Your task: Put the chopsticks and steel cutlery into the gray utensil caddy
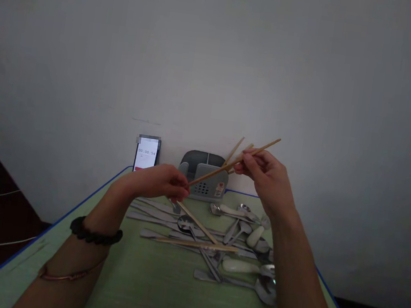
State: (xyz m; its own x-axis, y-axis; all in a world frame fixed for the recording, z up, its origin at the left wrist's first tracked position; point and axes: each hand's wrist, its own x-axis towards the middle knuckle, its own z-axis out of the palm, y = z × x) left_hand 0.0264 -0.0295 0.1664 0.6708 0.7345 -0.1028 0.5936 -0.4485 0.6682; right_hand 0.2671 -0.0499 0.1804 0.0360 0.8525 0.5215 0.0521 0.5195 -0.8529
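Note:
My right hand (264, 179) pinches a wooden chopstick (212, 173) between thumb and fingers, its upper end pointing up to the right. At the lower end, my left hand (169, 180) has its fingertips closed on the same chopstick. Just behind is a grey cutlery holder (206, 193) with a perforated front, partly covered by my hands. A few chopsticks (234, 150) lean out of its right side. Below my hands, spoons (184, 223), knives and other metal cutlery lie in a loose spread, with more chopsticks (195, 244) among them.
A phone (147, 153) showing a running timer stands against the wall, left of the holder. The green tabletop (142, 287) has a blue edge and meets the grey wall (217, 64). White-handled cutlery (239, 266) lies near my right forearm.

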